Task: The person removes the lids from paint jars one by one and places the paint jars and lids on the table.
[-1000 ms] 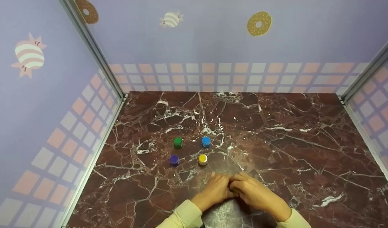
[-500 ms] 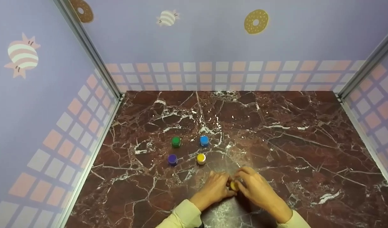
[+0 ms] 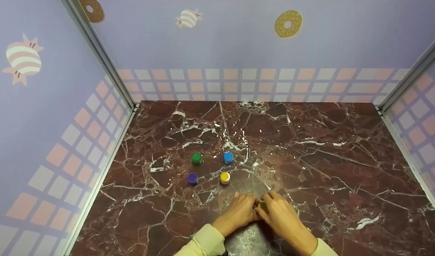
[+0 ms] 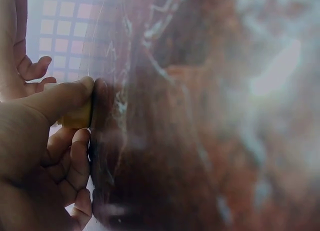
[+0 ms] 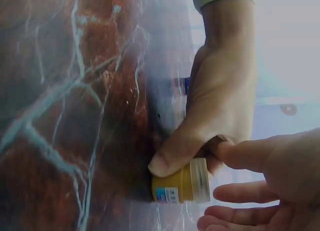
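Observation:
A small ochre paint jar (image 5: 172,186) with a clear lid (image 5: 199,180) and a label stands on the tabletop. My left hand (image 3: 240,209) grips it low down, thumb (image 4: 70,97) pressed along its side. Around the lid hovers my right hand (image 3: 280,214); in the right wrist view its fingers (image 5: 245,193) are stretched loosely near the lid, with a gap visible. From the head, the hands mostly hide this jar. Beyond them stand a yellow jar (image 3: 225,178), a purple jar (image 3: 192,179), a blue jar (image 3: 228,158) and a green jar (image 3: 196,159).
The dark red marbled tabletop (image 3: 331,160) has white veins. Lilac panels enclose it: a back wall (image 3: 231,42), a left wall (image 3: 61,99) and a right wall (image 3: 430,106). Grey metal strips (image 3: 100,53) run along the corners.
My right fingers spread off the ochre jar's top, baring it half a second ago, then drew back over it. My left hand stays on the jar. The head view has shifted slightly.

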A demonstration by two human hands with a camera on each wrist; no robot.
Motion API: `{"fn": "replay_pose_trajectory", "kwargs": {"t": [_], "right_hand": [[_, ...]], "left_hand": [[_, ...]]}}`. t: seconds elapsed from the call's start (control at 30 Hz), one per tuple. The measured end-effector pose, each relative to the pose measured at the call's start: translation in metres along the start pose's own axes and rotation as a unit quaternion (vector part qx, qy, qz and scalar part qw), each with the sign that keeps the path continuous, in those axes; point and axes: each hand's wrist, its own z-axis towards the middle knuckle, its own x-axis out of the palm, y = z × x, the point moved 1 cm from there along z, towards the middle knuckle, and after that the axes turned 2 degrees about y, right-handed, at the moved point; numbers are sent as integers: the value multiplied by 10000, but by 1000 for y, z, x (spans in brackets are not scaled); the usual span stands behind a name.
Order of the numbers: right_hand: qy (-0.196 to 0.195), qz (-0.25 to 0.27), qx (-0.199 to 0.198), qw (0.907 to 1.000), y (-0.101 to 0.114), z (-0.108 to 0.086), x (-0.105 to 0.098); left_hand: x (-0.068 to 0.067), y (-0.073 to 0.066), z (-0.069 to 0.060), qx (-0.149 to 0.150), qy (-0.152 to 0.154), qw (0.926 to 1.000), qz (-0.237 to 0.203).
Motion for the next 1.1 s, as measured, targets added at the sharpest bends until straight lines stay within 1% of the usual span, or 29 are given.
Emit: {"fn": "replay_pose_trajectory", "kwargs": {"t": [0.1, 0.2, 0.33, 0.43, 0.67, 0.87, 0.97, 1.1], "right_hand": [[95, -87, 17, 9999, 1, -1, 1], [99, -167, -11, 9998, 1, -1, 3], [46, -105, -126, 9999, 0, -1, 4], [90, -42, -224, 9997, -1, 0, 4], [398, 152, -547, 9976, -2, 1, 4], [546, 150, -923, 9941, -2, -3, 4], [539, 129, -1115, 9922, -3, -1, 4], [450, 156, -1240, 9911, -5, 1, 2]], "left_hand": [[0, -1, 0, 49, 2, 10000, 81], [1, -1, 1, 14, -3, 9999, 138], [2, -2, 2, -55, 26, 9999, 148], [1, -2, 3, -54, 33, 9999, 131], [1, 0, 1, -48, 25, 9999, 128], [3, 0, -4, 8, 122, 9999, 62], [2, 1, -4, 25, 111, 9999, 44], [2, 0, -1, 18, 66, 10000, 60]]}}
